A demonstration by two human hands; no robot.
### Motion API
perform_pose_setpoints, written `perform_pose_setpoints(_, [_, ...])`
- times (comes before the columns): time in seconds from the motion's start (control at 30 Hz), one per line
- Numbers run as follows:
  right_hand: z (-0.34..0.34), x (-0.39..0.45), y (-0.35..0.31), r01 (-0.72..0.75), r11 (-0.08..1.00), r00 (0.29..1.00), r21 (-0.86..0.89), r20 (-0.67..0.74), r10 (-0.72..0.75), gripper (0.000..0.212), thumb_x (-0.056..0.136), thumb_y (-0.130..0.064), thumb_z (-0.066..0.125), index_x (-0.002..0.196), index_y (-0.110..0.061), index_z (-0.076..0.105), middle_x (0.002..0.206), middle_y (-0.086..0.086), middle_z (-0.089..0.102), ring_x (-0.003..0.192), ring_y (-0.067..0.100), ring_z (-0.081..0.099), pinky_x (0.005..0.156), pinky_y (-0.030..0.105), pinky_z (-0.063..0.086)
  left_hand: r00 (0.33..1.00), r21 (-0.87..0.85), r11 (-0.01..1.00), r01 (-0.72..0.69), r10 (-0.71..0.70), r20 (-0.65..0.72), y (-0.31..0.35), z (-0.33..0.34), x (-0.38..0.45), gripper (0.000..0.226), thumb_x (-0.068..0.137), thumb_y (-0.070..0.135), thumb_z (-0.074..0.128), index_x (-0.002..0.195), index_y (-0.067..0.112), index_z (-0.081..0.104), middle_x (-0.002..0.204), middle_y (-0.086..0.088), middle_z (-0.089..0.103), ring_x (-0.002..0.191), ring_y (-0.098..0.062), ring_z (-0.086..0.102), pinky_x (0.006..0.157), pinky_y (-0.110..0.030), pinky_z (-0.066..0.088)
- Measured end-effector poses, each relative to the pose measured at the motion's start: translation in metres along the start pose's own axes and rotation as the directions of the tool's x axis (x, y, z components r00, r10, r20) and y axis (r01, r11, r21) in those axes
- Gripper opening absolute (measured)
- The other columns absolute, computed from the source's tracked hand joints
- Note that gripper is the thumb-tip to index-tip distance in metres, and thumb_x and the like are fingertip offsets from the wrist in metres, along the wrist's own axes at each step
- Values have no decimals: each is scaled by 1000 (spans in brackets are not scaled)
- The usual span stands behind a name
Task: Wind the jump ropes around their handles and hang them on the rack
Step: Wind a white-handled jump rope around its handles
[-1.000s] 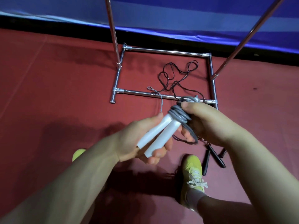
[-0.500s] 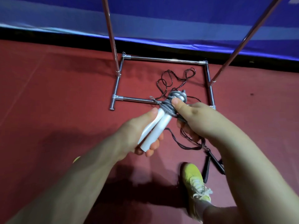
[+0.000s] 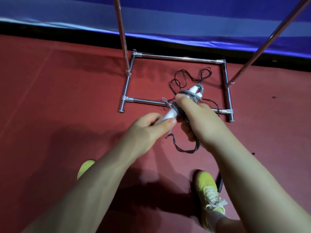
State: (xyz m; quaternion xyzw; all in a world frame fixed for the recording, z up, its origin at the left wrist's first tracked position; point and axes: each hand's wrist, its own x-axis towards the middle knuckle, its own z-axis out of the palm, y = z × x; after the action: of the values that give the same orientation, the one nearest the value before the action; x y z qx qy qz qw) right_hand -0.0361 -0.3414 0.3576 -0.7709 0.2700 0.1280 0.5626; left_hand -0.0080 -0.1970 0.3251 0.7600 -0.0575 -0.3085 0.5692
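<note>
Now both hands meet over the red floor point(image 3: 50, 115), in front of the rack point(image 3: 176, 58); the left hand point(image 3: 148, 130) curls round the near end of the white handles point(image 3: 170, 115), thumb pressed along them; the right hand point(image 3: 200, 121) wraps its fingers round the grey rope point(image 3: 190, 94) coiled about the far end of the handles, thumb laid on top of the coil; a short loose end of grey rope sticks out just left of the handles, near the rack's front bar. The handle tips poke out beyond the coil, over the rack's base frame. A black rope point(image 3: 183, 78) lies in loose loops on the floor inside that frame; more black cord trails beneath the right hand, across the floor; a black handle point(image 3: 220, 184) shows just beside the right shoe point(image 3: 208, 190), partly hidden by the forearm. The left shoe point(image 3: 85, 167) peeks out under the left forearm. Two rack poles rise out of view; a blue wall point(image 3: 185, 19) runs behind.
</note>
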Motion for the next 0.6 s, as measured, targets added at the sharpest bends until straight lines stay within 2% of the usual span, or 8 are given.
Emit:
perform_pose_setpoints(0.07, [1,-2,-1,96,995,995,-27,-3,-96,45,78,-59,50,55,-20,46,47,-4,36,42,14,31,51,31,29,989,-53,994,92,-85,123,2,-1,-4,39,62,48,64,79,13,61,58,9,51,53,-9,47,56,-27,41])
perform_pose_setpoints(0.13, [2,-5,-2,161,984,987,-74,31,-159,43,84,-54,50,57,-21,42,47,-4,34,42,15,29,45,27,27,964,-82,987,140,-117,237,2,1,-11,33,63,48,63,80,20,62,60,4,55,50,-9,50,47,-21,39])
perform_pose_setpoints(0.23, [2,-8,1,186,977,981,-102,69,-179,43,88,-49,47,57,-21,39,48,-1,32,43,17,28,42,24,25,954,-43,991,126,-109,279,-1,3,-16,37,63,52,62,84,21,61,63,2,64,52,-10,54,45,-22,38])
perform_pose_setpoints(0.3, [2,-7,5,210,973,976,-96,81,-203,45,86,-53,48,55,-21,39,48,-2,31,44,17,28,44,26,25,939,-69,984,163,-133,318,-3,1,-17,37,65,49,62,86,19,59,64,1,68,54,-12,60,45,-22,40])
perform_pose_setpoints(0.37, [1,-6,7,242,969,967,-52,99,-236,46,75,-61,46,58,-18,43,51,2,31,47,17,29,47,29,26,897,-195,950,246,-147,417,-1,0,-19,35,69,47,59,85,15,62,65,-3,69,56,-14,64,45,-23,45])
perform_pose_setpoints(0.47, [-2,-5,9,222,972,960,75,160,-231,47,71,-59,45,53,-16,49,57,11,37,52,21,34,49,30,30,765,-406,816,411,-66,640,-1,-1,-20,45,77,57,55,80,17,76,73,0,71,69,-18,70,57,-29,54])
perform_pose_setpoints(0.53, [0,-6,9,203,968,956,148,184,-228,42,68,-61,46,50,-24,53,59,11,41,52,21,36,50,31,29,663,-524,670,526,64,746,-4,3,-20,53,77,60,61,93,11,75,88,-8,73,84,-26,71,74,-37,56])
perform_pose_setpoints(0.6, [2,-6,10,208,948,942,239,211,-259,38,65,-62,48,52,-26,54,52,10,38,42,18,36,44,22,27,593,-583,518,626,170,787,-5,10,-22,69,82,60,56,111,-2,65,101,-22,69,95,-36,67,88,-48,49])
